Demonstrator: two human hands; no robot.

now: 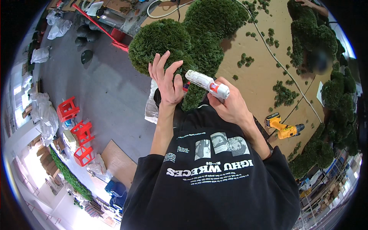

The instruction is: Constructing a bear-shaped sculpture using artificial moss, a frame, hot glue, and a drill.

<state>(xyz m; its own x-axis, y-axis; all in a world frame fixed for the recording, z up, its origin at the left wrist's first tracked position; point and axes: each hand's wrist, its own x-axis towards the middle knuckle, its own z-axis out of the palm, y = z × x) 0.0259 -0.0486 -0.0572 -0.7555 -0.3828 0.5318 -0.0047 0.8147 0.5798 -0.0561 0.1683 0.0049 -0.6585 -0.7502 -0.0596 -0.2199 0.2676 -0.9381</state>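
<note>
My right hand [233, 104] is wrapped round a white glue gun [201, 80] with orange-red parts, its nozzle end pointing left toward a mass of green artificial foliage. That foliage has a rounded clump [159, 41] at the left, joined to a longer lobed piece [209, 32]. In front of the rounded clump is my left hand [165, 82], palm toward me, with fingers stretched and apart. The fingertips overlap the greenery; whether they touch it I cannot tell. The glue gun's tip is close to my left thumb, and the exact spot it points at is partly hidden.
A yellow cordless drill [284, 128] lies on the tan board [249, 82] at right, among loose green sprigs [284, 95]. A pale cord [274, 57] crosses it. Another person's hand [306, 3] rests on foliage at far right. Red stools [82, 132] stand on the grey floor.
</note>
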